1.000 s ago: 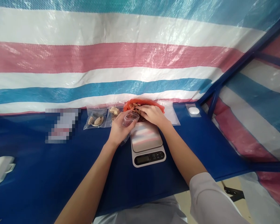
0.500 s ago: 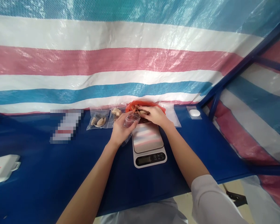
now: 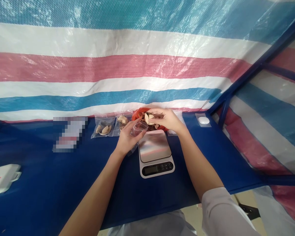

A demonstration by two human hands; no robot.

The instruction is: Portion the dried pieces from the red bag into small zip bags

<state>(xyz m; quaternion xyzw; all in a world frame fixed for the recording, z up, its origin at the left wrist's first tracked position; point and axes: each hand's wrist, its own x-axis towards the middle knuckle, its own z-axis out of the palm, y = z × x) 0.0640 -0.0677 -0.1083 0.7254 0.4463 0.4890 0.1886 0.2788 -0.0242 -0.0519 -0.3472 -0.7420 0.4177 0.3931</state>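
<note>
My left hand (image 3: 127, 136) is closed around a clear plastic bag (image 3: 139, 128), whose round mouth is held open between thumb and fingers. Between the fingertips of my right hand (image 3: 167, 118) is a pale, curled dried slice (image 3: 149, 118), just above and to the right of that mouth. Under my right hand lies an open red plastic bag (image 3: 139, 112) with brown dried pieces in it, partly covered by my fingers. A white kitchen scale (image 3: 155, 147) with a shiny metal plate stands in front of both hands. Nothing rests on its plate.
Left of my hands lie two clear zip bags of dried pieces, one outer bag (image 3: 103, 127) and one inner bag (image 3: 123, 120). A small packet with a white oval (image 3: 203, 120) is at the right. A white power strip (image 3: 5, 178) sits far left. Striped sheeting (image 3: 113, 68) hangs behind.
My right hand has lifted slightly out of the red bag and now shows a pale dried slice in its fingers. The left hand keeps holding the clear bag in nearly the same place.
</note>
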